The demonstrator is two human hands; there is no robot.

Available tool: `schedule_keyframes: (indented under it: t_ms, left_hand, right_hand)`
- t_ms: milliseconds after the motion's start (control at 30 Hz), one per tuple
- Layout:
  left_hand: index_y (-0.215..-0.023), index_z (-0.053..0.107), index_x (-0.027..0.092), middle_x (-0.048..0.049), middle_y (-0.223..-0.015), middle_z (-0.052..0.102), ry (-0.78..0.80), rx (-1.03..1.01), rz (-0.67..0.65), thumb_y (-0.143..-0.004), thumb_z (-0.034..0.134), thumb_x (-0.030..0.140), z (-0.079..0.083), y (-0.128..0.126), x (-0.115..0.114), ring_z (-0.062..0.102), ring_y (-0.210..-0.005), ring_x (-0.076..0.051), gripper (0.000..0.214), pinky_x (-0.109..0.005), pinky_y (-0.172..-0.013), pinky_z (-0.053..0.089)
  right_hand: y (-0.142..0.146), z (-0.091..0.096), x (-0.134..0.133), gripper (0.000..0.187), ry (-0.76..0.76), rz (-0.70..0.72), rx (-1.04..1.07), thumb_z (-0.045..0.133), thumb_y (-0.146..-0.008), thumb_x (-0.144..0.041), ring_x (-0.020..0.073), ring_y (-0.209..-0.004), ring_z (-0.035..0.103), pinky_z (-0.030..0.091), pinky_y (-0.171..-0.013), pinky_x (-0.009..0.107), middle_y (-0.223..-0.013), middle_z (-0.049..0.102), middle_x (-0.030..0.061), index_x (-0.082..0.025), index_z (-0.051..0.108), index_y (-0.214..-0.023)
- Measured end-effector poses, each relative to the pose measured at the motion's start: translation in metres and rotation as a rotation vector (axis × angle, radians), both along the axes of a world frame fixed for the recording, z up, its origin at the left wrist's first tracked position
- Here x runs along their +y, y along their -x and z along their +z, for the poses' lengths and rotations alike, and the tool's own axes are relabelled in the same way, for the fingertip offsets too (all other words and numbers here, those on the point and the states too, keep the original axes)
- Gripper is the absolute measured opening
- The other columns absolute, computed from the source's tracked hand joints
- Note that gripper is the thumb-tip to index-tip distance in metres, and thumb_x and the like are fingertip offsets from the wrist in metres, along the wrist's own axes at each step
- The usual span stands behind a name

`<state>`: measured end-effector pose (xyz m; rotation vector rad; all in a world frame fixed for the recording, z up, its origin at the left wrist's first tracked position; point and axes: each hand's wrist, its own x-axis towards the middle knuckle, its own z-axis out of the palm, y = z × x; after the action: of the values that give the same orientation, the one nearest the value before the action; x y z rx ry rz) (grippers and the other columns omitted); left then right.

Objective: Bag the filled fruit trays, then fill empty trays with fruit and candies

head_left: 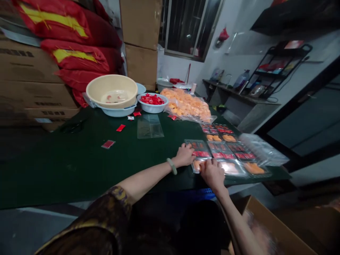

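Note:
My left hand (pixel 186 154) grips the left edge of a clear plastic tray (pixel 198 144), its fingers curled over the side. On the near edge of that tray my right hand (pixel 213 173) is closed, covering part of it. An orange piece (pixel 197 165) lies in the near compartment, with red packets (pixel 201 153) behind it. More filled trays stand alongside and behind, including one with orange pieces (pixel 254 168) at the right. A stack of clear plastic trays or lids (pixel 262 150) lies beyond them, blurred.
On the green table (pixel 79 166) stand a cream basin (pixel 111 88) on a blue one, a bowl of red packets (pixel 152 100) and a big clear bag of orange pieces (pixel 187 104). A flat plastic bag (pixel 150 126) and loose packets lie leftward. An open carton (pixel 276 226) sits below right.

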<state>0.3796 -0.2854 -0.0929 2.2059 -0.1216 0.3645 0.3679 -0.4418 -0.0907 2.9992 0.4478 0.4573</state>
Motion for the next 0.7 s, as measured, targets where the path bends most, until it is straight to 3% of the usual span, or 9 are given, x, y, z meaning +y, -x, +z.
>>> schedule_keyframes:
  t_ms: [100, 233, 367, 567, 633, 700]
  left_hand:
    - [-0.090, 0.065, 0.018, -0.0099, -0.123, 0.054, -0.063, 0.041, -0.020, -0.073, 0.060, 0.024, -0.011, -0.001, 0.010, 0.051, -0.110, -0.031, 0.020, -0.046, -0.099, 0.035]
    - [-0.102, 0.059, 0.013, -0.0128, -0.129, 0.049, -0.152, 0.064, 0.001, -0.076, 0.052, 0.019, -0.015, 0.017, 0.024, 0.049, -0.110, -0.029, 0.028, -0.045, -0.097, 0.037]
    - [-0.104, 0.057, 0.008, -0.0151, -0.126, 0.049, -0.177, 0.055, 0.049, -0.075, 0.045, 0.009, -0.014, 0.039, 0.033, 0.046, -0.112, -0.025, 0.031, -0.038, -0.099, 0.037]
    - [-0.114, 0.052, 0.009, -0.0148, -0.131, 0.044, -0.058, 0.045, 0.151, -0.076, 0.049, 0.014, -0.014, 0.059, 0.051, 0.042, -0.116, -0.025, 0.039, -0.039, -0.102, 0.036]
    - [-0.112, 0.054, 0.009, -0.0153, -0.131, 0.043, -0.019, 0.049, 0.173, -0.074, 0.050, 0.013, -0.014, 0.057, 0.053, 0.042, -0.117, -0.026, 0.038, -0.040, -0.102, 0.036]
    - [-0.107, 0.056, 0.009, -0.0165, -0.129, 0.044, 0.036, 0.056, 0.193, -0.073, 0.054, 0.013, -0.015, 0.053, 0.052, 0.043, -0.117, -0.027, 0.035, -0.041, -0.101, 0.036]
  right_hand:
    - [-0.014, 0.003, 0.011, 0.032, -0.097, -0.068, 0.091, 0.041, -0.088, -0.032, 0.0311, -0.094, 0.058, 0.043, -0.074, 0.038, -0.115, 0.051, 0.0221, -0.010, 0.055, -0.106]
    - [-0.031, 0.008, 0.031, 0.037, -0.218, -0.149, 0.203, 0.035, -0.089, -0.032, 0.0301, -0.084, 0.063, 0.046, -0.066, 0.037, -0.103, 0.055, 0.0234, -0.004, 0.047, -0.111]
    - [-0.031, 0.002, 0.052, 0.046, -0.382, -0.090, 0.246, 0.038, -0.086, -0.031, 0.0334, -0.085, 0.062, 0.046, -0.068, 0.040, -0.102, 0.056, 0.0251, -0.001, 0.041, -0.121]
    - [-0.033, -0.012, 0.074, 0.052, -0.836, 0.077, 0.183, 0.052, -0.074, -0.026, 0.0339, -0.108, 0.051, 0.043, -0.085, 0.045, -0.113, 0.053, 0.0222, -0.007, 0.043, -0.122]
    - [-0.038, -0.013, 0.075, 0.052, -1.057, 0.021, 0.303, 0.059, -0.067, -0.025, 0.0303, -0.101, 0.054, 0.046, -0.080, 0.040, -0.107, 0.057, 0.0162, -0.012, 0.046, -0.116]
    - [-0.044, -0.011, 0.075, 0.048, -1.283, -0.083, 0.528, 0.067, -0.062, -0.025, 0.0229, -0.077, 0.060, 0.049, -0.061, 0.032, -0.087, 0.061, 0.0068, -0.018, 0.049, -0.106]
